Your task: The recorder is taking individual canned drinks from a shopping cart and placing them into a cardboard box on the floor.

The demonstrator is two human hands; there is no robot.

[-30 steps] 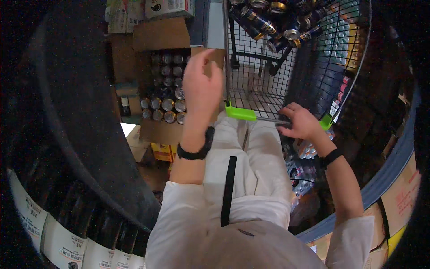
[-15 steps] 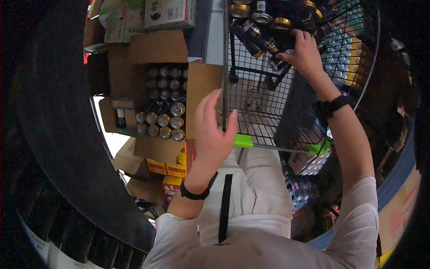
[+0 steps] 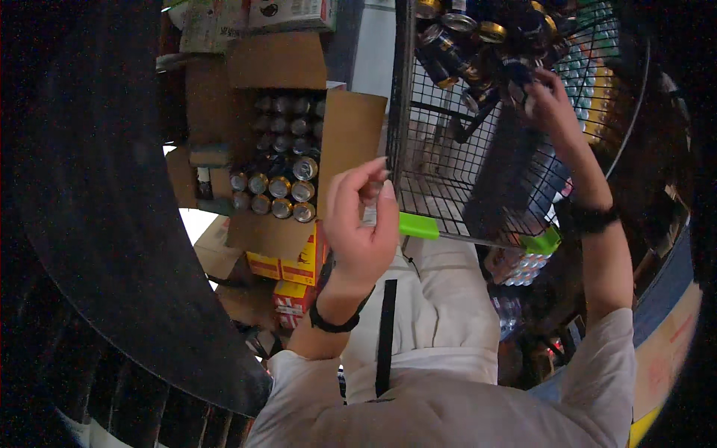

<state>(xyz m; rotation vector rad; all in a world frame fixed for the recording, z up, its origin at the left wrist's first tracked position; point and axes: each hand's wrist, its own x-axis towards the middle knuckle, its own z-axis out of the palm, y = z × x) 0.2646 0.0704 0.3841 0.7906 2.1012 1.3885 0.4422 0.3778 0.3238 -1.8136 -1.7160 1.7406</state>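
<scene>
My right hand [image 3: 551, 104] reaches into a black wire shopping cart [image 3: 441, 198], its thumb and fingers closed around a dark blue drink can [image 3: 517, 81]. More dark cans with gold rims [image 3: 441, 54] lie loosely heaped around it at the cart's far end. Hovering beside the cart's left edge, my left hand [image 3: 362, 224] has its thumb and bent fingers apart, with nothing between them. To its left stands an open cardboard box [image 3: 357, 134] holding rows of upright cans [image 3: 280, 187]; the nearer rows show silver lids with gold rims.
Green plastic pieces [image 3: 418, 225] sit on the cart's near bar. Red and yellow cartons [image 3: 299, 261] are stacked below the open box. Further boxes [image 3: 287, 15] stand behind it. Shrink-wrapped packs [image 3: 515, 265] lie right of the cart. A large dark curved surface [image 3: 112, 224] fills the left side.
My right hand has shifted right and closed on a can among the heap. My left hand's fingers have curled more toward the thumb. The whole view has shifted slightly.
</scene>
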